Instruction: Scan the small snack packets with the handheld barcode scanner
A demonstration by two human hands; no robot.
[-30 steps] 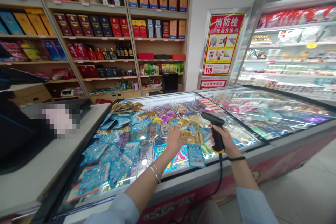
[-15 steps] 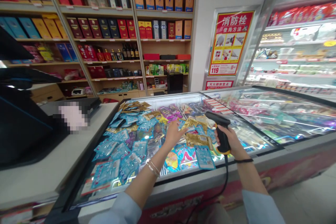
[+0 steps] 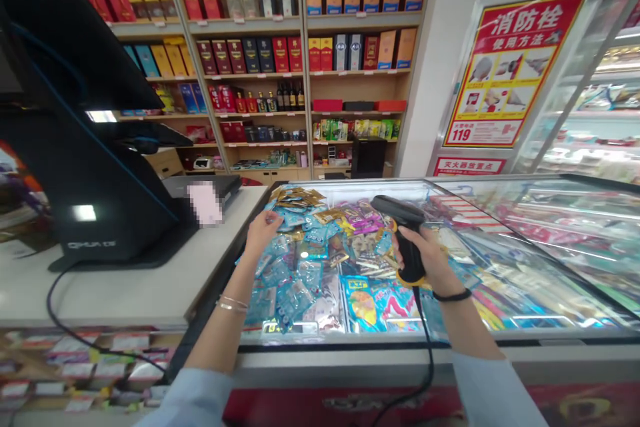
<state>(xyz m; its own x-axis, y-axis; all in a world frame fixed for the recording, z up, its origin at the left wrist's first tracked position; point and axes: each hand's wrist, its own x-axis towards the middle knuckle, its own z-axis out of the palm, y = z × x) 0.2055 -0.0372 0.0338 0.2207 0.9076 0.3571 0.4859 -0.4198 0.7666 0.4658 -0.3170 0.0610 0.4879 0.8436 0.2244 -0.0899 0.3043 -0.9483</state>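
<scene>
My right hand (image 3: 434, 255) is wrapped round the grip of a black and yellow handheld barcode scanner (image 3: 411, 260), whose head points up and left. The scanner's cable hangs down over the front of the glass-topped case. My left hand (image 3: 263, 230) is at the left edge of a heap of blue packets (image 3: 293, 280), its fingers bent and drawn together. What lies between those fingers, if anything, is hard to make out. Gold-brown packets (image 3: 297, 197) top the far end of the heap, just beyond my left hand. Colourful bags (image 3: 380, 307) show near the case's front edge.
At left, a black checkout terminal (image 3: 115, 200) stands on a pale counter (image 3: 210, 280), its cable trailing over the front. Behind are shelves of boxed goods (image 3: 250, 57). A red and yellow poster (image 3: 515, 73) hangs on the wall. The freezer's front rim (image 3: 350, 357) runs below my arms.
The view has turned left. My left hand has moved from over the middle of the packets to the heap's left side, its fingers now drawn in. My right hand still holds the scanner.
</scene>
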